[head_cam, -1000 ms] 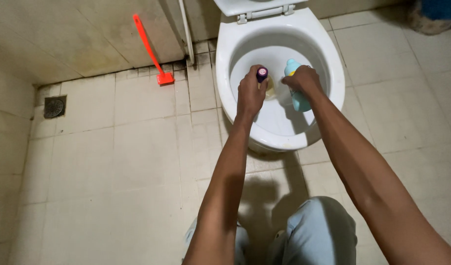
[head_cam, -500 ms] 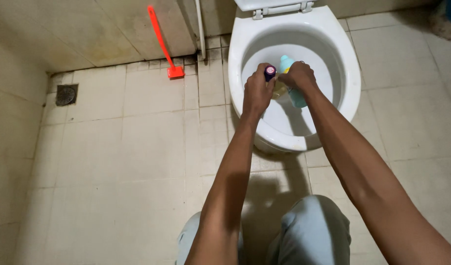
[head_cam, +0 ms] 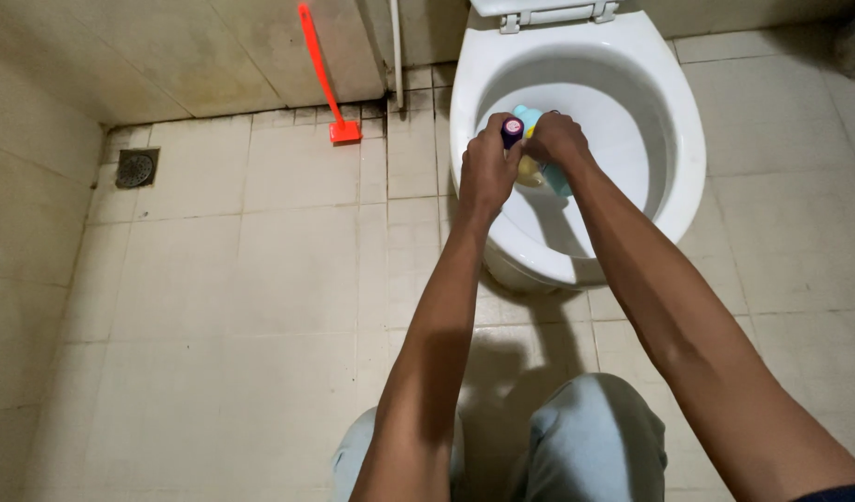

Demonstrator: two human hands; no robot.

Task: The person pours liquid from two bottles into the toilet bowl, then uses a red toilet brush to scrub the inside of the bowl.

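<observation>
Two hands over the white toilet bowl [head_cam: 674, 121], both busy. My left hand [head_cam: 488, 172] is wrapped shut around a slim bottle with a dark purple, pink-topped cap [head_cam: 512, 128], the cap poking up above my knuckles. My right hand [head_cam: 557, 139] is curled tight on a light blue bottle [head_cam: 530, 118] with a yellowish patch on its side, held just over the open bowl and touching the left hand's item at the fingertips.

Judgement on technique: keep both containers above the bowl's middle so any drip lands in porcelain, not on the tiles; hold the blue bottle steady and let the other hand do the turning; wrists low, no splashing.

Packages: blue bottle is rounded, its label hidden by my fingers; only a yellow area shows. The slim bottle's body is covered by my palm. No signs on the walls.

Surroundings: a red long-handled brush [head_cam: 327, 74] leans in the corner by a white pipe [head_cam: 396, 46]; a round floor drain [head_cam: 134, 169] sits well apart at left.
</observation>
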